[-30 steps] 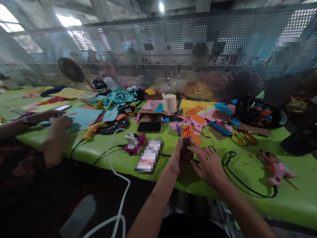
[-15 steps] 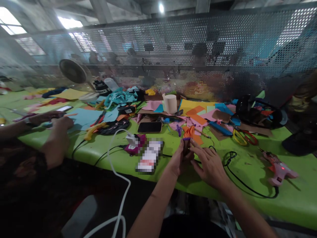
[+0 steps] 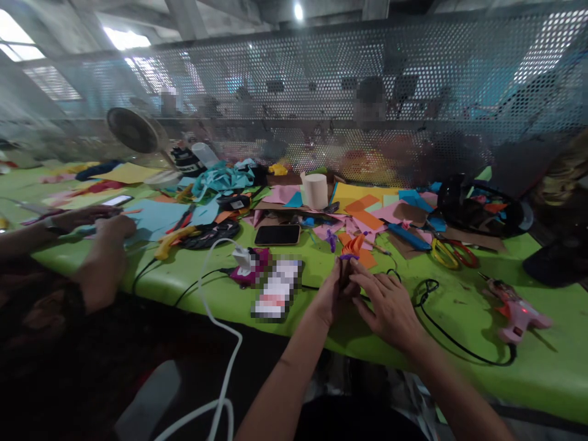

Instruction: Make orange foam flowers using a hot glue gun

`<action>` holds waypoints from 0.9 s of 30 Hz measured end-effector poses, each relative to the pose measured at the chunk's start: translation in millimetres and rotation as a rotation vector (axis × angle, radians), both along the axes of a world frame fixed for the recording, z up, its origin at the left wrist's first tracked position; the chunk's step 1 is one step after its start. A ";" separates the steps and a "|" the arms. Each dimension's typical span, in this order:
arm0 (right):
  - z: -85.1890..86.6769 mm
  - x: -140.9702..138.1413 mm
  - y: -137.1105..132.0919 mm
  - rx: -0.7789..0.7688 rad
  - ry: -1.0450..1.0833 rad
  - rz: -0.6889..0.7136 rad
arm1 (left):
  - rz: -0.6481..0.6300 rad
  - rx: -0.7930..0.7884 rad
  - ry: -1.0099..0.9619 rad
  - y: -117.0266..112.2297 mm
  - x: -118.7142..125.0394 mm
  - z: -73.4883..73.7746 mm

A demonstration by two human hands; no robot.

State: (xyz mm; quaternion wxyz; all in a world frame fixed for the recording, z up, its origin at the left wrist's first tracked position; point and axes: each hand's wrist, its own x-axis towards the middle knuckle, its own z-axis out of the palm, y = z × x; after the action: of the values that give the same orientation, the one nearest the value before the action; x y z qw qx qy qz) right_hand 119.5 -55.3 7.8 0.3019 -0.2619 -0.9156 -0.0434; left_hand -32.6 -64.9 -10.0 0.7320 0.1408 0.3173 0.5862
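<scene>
A small paper piece, with a fanned orange top [image 3: 351,245], a purple band and a darker brown part lower down, stands upright between my hands over the table's front edge. My left hand [image 3: 331,295] is closed around its lower part, which is mostly hidden. From the other side my right hand [image 3: 384,301] reaches over, its fingertips pressed against the piece just below the purple band. Just behind lies a small purple scrap [image 3: 331,240], close to an orange paper sheet [image 3: 367,258].
At right lies a pink glue gun [image 3: 519,312] with a black cord, beyond it yellow-handled scissors [image 3: 443,254]. A pixelated phone [image 3: 278,291], a dark phone [image 3: 277,234] and a magenta socket block [image 3: 250,269] lie left. A co-worker's hands [image 3: 108,223] handle paper further left.
The piece has turned or tilted slightly in my hands, and its purple band shows a bit differently. My right fingers have shifted slightly against it. The rest looks the same.
</scene>
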 end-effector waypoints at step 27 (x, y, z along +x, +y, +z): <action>1.5 1.0 -0.4 -0.010 0.000 0.003 | -0.027 -0.010 -0.103 1.2 -0.9 -0.3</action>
State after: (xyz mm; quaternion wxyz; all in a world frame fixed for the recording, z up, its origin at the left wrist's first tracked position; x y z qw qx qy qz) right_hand 120.5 -55.7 9.3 0.3007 -0.2622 -0.9162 -0.0383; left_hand -33.5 -63.8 -10.2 0.7560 0.1110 0.2804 0.5810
